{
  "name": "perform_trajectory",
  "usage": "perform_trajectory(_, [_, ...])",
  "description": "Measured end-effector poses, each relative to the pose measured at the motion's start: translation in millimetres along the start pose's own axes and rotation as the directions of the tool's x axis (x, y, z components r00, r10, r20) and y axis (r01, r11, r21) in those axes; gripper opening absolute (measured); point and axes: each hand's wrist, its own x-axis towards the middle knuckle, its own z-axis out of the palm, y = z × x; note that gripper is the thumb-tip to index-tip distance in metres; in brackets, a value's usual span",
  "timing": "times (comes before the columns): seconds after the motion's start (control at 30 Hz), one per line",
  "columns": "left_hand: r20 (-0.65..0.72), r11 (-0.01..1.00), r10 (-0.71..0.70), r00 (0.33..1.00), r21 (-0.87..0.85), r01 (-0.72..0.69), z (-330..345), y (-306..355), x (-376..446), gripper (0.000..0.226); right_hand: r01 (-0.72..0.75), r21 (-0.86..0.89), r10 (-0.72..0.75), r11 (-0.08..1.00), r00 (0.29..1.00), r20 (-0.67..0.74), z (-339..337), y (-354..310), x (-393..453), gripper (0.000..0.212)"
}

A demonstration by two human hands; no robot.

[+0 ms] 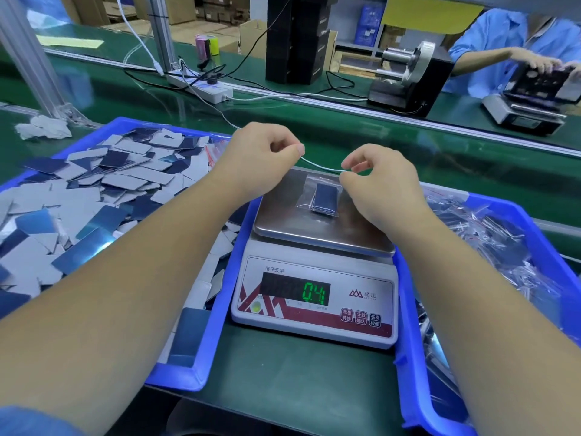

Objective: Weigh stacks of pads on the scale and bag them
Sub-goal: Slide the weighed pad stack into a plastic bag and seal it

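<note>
— What do we have in our hands?

— Our left hand (pixel 264 155) and right hand (pixel 382 177) each pinch one end of the top edge of a small clear bag (pixel 320 190); the fingers (pixel 297 149) are curled narrow round the seal strip, which stretches between the two hands.

— And the pads?

— A small stack of pads (pixel 325 198) sits inside the bag, whose lower part lies on the steel pan of the scale (pixel 314 278). The green display reads 0.4.

— What lies around us?

— At nine o'clock from the scale, a blue tray (pixel 188 369) is heaped with loose grey and blue pads (pixel 94 196). At three o'clock, a second blue tray (pixel 408 357) holds filled clear bags (pixel 490 234). Both trays touch the scale, and all of it rests on the green counter (pixel 283 379).

— Anything farther off?

— At twelve o'clock, a power strip (pixel 207 86) with cables; at two o'clock, a person in a blue coat (pixel 490 39) is handling something over another scale.
</note>
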Motion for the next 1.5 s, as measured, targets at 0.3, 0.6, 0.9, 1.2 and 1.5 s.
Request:
perform_trajectory(0.3, [0.045,0.998,-0.013,0.999,-0.061,0.016,3.4,3.4,-1.1,0.018,0.031,-0.049,-0.03,0.998,0.999,0.033,3.5,-0.6,-1.2,0.009])
perform_trajectory(0.6, [0.077,0.994,-0.013,0.997,-0.105,0.021,5.5,2.3,-0.2,0.02,0.053,-0.142,-0.045,0.989,0.997,0.057,6.8,-1.9,-3.0,0.005])
perform_trajectory(0.9, [0.097,0.997,0.009,0.995,-0.08,-0.001,8.1,0.8,-0.1,0.019,0.094,-0.397,-0.08,0.913,0.995,0.052,9.5,-4.8,-7.2,0.051])
perform_trajectory(1.2, [0.119,0.998,0.015,0.993,-0.067,-0.007,9.6,-0.6,-0.7,0.018,0.133,-0.516,-0.064,0.846,0.987,0.15,9.6,-8.5,-9.7,0.077])
perform_trajectory(1.5, [0.125,0.998,0.026,0.992,-0.066,-0.018,13.9,3.2,-1.1,0.02,0.204,-0.503,-0.107,0.84,0.971,0.216,14.4,-13.1,-11.2,0.036])
